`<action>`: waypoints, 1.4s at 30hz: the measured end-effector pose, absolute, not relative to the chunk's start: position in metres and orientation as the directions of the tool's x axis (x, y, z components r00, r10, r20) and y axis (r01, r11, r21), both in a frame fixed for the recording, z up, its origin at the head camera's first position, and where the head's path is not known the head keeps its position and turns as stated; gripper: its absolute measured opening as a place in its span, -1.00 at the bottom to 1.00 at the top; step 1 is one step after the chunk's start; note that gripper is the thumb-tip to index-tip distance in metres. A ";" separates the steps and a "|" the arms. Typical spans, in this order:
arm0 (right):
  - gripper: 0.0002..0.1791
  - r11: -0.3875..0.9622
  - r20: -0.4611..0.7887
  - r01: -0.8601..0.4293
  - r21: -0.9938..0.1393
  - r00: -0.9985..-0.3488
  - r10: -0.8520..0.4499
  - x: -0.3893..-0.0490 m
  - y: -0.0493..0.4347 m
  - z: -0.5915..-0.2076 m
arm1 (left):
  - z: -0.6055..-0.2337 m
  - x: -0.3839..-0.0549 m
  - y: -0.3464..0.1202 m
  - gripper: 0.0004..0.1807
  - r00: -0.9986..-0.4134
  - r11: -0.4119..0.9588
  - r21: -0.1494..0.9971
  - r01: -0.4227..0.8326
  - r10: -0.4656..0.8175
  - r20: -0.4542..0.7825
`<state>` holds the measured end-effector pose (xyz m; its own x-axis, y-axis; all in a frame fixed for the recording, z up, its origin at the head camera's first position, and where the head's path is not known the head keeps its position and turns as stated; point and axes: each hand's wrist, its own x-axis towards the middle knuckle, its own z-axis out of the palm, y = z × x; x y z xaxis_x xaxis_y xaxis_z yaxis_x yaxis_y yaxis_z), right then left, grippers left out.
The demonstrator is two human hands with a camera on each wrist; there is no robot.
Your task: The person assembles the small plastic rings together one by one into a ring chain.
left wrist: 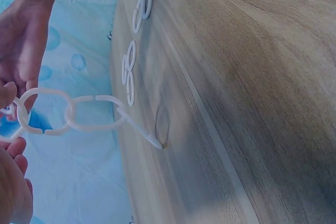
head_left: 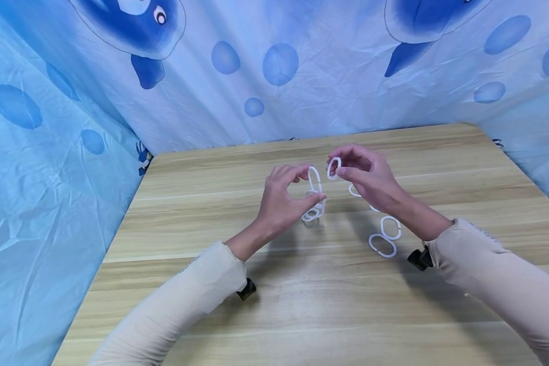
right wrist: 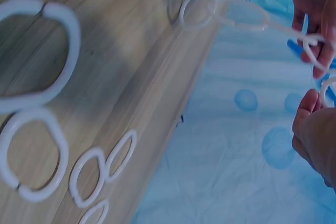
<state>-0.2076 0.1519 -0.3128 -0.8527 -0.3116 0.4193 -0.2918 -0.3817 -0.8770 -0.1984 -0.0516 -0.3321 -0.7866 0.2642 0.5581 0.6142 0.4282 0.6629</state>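
My left hand (head_left: 281,198) holds the top link of a white plastic chain (head_left: 318,178) between thumb and fingertips. Several oval links hang below it, each with a small slit; the left wrist view shows the hanging chain (left wrist: 94,128) clearly. Its lowest link is at or just above the tabletop; I cannot tell if they touch. To the right, my right hand (head_left: 368,173) pinches a single white link (head_left: 329,170) between thumb and fingers. In the head view this link stands slightly apart from the chain's top link.
Several loose white links (head_left: 399,231) lie on the wooden table (head_left: 302,310), below and partly hidden by the right forearm. The right wrist view shows more of these loose links (right wrist: 63,145) lying close together. A blue curtain (head_left: 178,107) hangs behind the table's far edge.
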 end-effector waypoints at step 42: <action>-0.77 -0.493 0.262 -0.145 -0.858 -0.949 -0.177 -0.199 0.117 -0.326 | -0.333 -0.198 -0.057 -0.48 -0.836 0.551 0.652 0.520 0.175 0.519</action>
